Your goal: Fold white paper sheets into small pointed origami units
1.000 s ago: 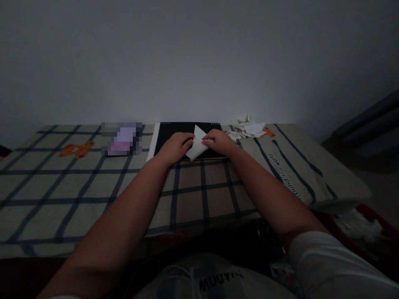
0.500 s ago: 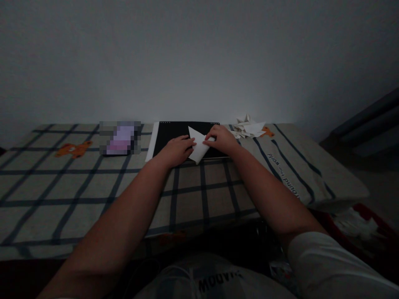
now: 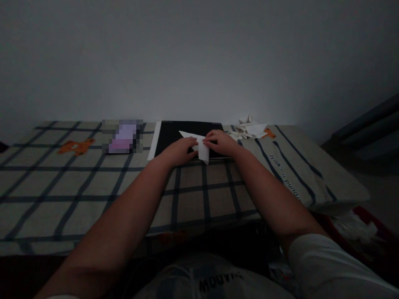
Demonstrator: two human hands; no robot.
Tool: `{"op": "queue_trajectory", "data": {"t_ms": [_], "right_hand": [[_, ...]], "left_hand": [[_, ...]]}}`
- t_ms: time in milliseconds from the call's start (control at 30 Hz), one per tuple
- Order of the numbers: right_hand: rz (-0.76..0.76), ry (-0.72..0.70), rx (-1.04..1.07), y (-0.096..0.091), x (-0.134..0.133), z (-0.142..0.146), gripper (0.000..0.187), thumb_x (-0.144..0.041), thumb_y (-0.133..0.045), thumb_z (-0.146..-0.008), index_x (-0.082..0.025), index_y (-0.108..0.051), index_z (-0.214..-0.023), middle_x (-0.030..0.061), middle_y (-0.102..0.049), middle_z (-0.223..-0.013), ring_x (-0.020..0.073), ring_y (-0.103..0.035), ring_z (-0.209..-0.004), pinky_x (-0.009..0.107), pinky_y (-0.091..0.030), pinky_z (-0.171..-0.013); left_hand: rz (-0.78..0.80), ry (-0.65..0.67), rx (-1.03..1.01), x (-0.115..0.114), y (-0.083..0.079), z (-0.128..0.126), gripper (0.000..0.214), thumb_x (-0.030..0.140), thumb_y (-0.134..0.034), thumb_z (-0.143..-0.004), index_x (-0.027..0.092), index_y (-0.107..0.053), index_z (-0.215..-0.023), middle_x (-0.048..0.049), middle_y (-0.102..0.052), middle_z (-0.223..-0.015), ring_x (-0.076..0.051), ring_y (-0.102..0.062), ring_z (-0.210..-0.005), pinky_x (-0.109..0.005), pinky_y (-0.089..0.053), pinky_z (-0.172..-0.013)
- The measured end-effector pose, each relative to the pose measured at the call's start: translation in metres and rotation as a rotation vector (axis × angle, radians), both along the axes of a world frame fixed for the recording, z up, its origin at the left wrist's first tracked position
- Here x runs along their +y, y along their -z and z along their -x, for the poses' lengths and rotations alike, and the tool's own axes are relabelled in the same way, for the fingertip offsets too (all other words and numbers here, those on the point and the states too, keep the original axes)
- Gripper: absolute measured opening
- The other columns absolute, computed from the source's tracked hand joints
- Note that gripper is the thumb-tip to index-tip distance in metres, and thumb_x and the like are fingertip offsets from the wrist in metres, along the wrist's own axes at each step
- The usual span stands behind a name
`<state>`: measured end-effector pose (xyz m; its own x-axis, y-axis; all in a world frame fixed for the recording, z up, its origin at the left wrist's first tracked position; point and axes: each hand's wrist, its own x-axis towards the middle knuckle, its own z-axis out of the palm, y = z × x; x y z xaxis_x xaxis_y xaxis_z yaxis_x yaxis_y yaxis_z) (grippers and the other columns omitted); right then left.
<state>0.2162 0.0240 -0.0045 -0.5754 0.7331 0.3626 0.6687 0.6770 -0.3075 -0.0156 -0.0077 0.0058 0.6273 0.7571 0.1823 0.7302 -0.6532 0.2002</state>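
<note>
A folded sheet of white paper (image 3: 203,155) is between my hands, above the front part of a black spiral-holed pad (image 3: 170,132). One pointed corner reaches out to the upper left, and a narrow flap hangs toward me. My left hand (image 3: 181,151) grips the paper's left side, fingers on top and thumb low near the pad's front edge. With thumb and fingertips pinched, my right hand (image 3: 222,143) holds its upper right part. Fingers cover some of the folds.
Folded white paper pieces (image 3: 248,129) lie in a pile right of the pad. A blurred purple phone-like object (image 3: 124,137) rests to the left. A checked cloth (image 3: 193,182) covers the table, against a grey wall (image 3: 199,62). Low right, a red container (image 3: 363,214) holds whitish crumpled material.
The paper has turned, its point swinging from upward to the upper left and its lower end shifting right. My left fingers have curled in closer to my right hand.
</note>
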Motion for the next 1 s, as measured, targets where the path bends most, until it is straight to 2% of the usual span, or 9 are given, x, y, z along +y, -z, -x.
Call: {"op": "queue_trajectory", "data": {"t_ms": [133,233,367,533,633,700,767,867,1000], "right_hand": [[0.011,-0.009,-0.008,0.002,0.002,-0.001,0.035,-0.034,-0.053,-0.097,-0.020,-0.073,-0.123,0.0118,-0.066,-0.127,0.0257,-0.058,-0.120,0.045,-0.044,-0.106],[0.063,-0.028,-0.047,0.002,0.002,-0.001,0.043,-0.035,-0.053,-0.097,-0.021,-0.064,-0.136,0.0124,-0.059,-0.143,0.0267,-0.051,-0.132,0.048,-0.039,-0.113],[0.113,-0.039,-0.103,0.003,0.000,0.004,0.048,-0.037,-0.050,-0.098,-0.021,-0.056,-0.143,0.0122,-0.049,-0.153,0.0267,-0.045,-0.141,0.049,-0.035,-0.117],[0.112,-0.014,-0.161,0.003,-0.006,0.012,0.056,-0.045,-0.051,-0.098,-0.025,-0.048,-0.150,0.0112,-0.043,-0.158,0.0282,-0.039,-0.146,0.050,-0.031,-0.118],[0.114,-0.001,-0.189,0.002,-0.011,0.015,0.062,-0.050,-0.053,-0.097,-0.024,-0.045,-0.152,0.0132,-0.041,-0.159,0.0302,-0.037,-0.147,0.052,-0.028,-0.118],[0.118,0.007,-0.196,0.002,-0.014,0.016,0.063,-0.052,-0.053,-0.097,-0.023,-0.045,-0.152,0.0148,-0.040,-0.159,0.0316,-0.036,-0.147,0.053,-0.027,-0.118],[0.115,0.017,-0.200,0.002,-0.015,0.018,0.063,-0.052,-0.052,-0.097,-0.024,-0.044,-0.153,0.0154,-0.040,-0.159,0.0322,-0.036,-0.147,0.053,-0.028,-0.117],[0.110,0.040,-0.205,0.003,-0.014,0.019,0.061,-0.049,-0.053,-0.097,-0.024,-0.045,-0.152,0.0165,-0.041,-0.158,0.0337,-0.036,-0.147,0.055,-0.029,-0.115],[0.124,0.035,-0.138,0.004,-0.005,0.018,0.053,-0.034,-0.048,-0.098,-0.022,-0.048,-0.150,0.0134,-0.044,-0.157,0.0305,-0.040,-0.144,0.053,-0.031,-0.116]], "left_hand": [[-0.054,-0.105,0.109,-0.001,-0.001,-0.001,0.046,0.043,-0.048,-0.097,0.016,-0.063,-0.132,-0.0121,-0.057,-0.146,-0.028,-0.053,-0.133,-0.041,-0.039,-0.114],[-0.108,-0.187,0.174,-0.006,-0.009,0.000,0.044,0.045,-0.046,-0.098,0.018,-0.069,-0.124,-0.0120,-0.063,-0.136,-0.031,-0.058,-0.125,-0.045,-0.045,-0.106],[-0.111,-0.265,0.205,-0.011,-0.018,-0.001,0.043,0.046,-0.047,-0.096,0.018,-0.073,-0.116,-0.0135,-0.068,-0.123,-0.032,-0.062,-0.112,-0.044,-0.051,-0.093],[-0.081,-0.406,0.127,-0.013,-0.023,-0.003,0.035,0.041,-0.049,-0.094,0.020,-0.077,-0.100,-0.0109,-0.073,-0.106,-0.029,-0.067,-0.097,-0.040,-0.054,-0.083],[-0.064,-0.475,0.008,-0.012,-0.022,-0.003,0.031,0.033,-0.046,-0.095,0.020,-0.074,-0.102,-0.0105,-0.072,-0.105,-0.027,-0.067,-0.097,-0.039,-0.053,-0.085],[-0.093,-0.436,-0.071,-0.011,-0.019,-0.004,0.029,0.030,-0.046,-0.095,0.019,-0.070,-0.108,-0.0113,-0.070,-0.111,-0.027,-0.064,-0.105,-0.039,-0.052,-0.092],[-0.122,-0.337,-0.110,-0.011,-0.014,-0.006,0.031,0.032,-0.047,-0.096,0.017,-0.065,-0.116,-0.0121,-0.067,-0.119,-0.027,-0.060,-0.115,-0.039,-0.049,-0.100],[-0.088,-0.209,-0.062,-0.010,-0.004,-0.010,0.040,0.033,-0.041,-0.100,0.015,-0.056,-0.133,-0.0134,-0.063,-0.132,-0.027,-0.057,-0.122,-0.042,-0.045,-0.105],[-0.074,-0.185,-0.029,-0.007,0.004,-0.010,0.051,0.034,-0.035,-0.103,0.011,-0.044,-0.147,-0.0159,-0.058,-0.141,-0.029,-0.053,-0.128,-0.042,-0.042,-0.108]]}}
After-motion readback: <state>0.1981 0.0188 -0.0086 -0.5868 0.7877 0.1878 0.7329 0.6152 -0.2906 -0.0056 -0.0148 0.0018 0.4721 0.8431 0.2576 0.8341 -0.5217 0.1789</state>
